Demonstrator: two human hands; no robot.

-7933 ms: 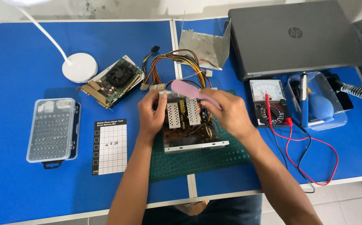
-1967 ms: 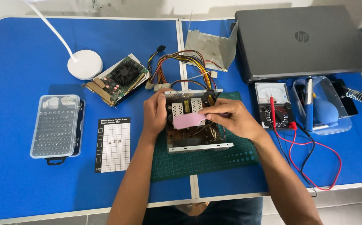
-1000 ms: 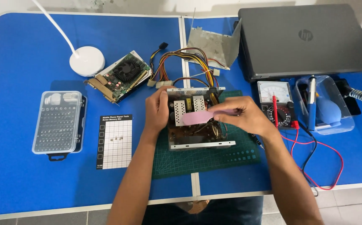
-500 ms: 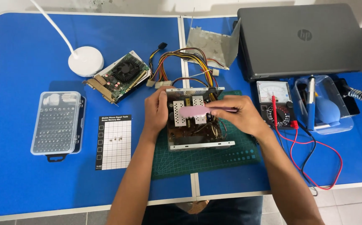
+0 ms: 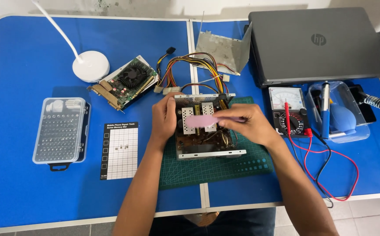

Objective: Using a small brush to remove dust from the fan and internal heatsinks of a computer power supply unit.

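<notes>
An opened power supply unit [image 5: 207, 146] with bare circuit parts sits on a green cutting mat [image 5: 225, 168]. My left hand [image 5: 163, 118] grips its left side and holds it steady. My right hand [image 5: 246, 124] holds a pink brush [image 5: 198, 121] by its handle, with the brush head lying across the heat sinks inside the unit. A bundle of coloured wires [image 5: 190, 70] runs out of the back of the unit.
A graphics card [image 5: 126, 83] and white lamp base [image 5: 90, 65] lie to the left, beyond a screw mat [image 5: 119, 150] and a clear bit case [image 5: 61, 130]. Right: an analog multimeter [image 5: 286, 109] with red and black leads, a tool tray [image 5: 338, 113], a closed laptop [image 5: 321, 43], a metal cover [image 5: 220, 48].
The pink brush has come down from above the unit onto its inside and swept leftward and back over the heat sinks. My left hand has stayed on the unit's left side.
</notes>
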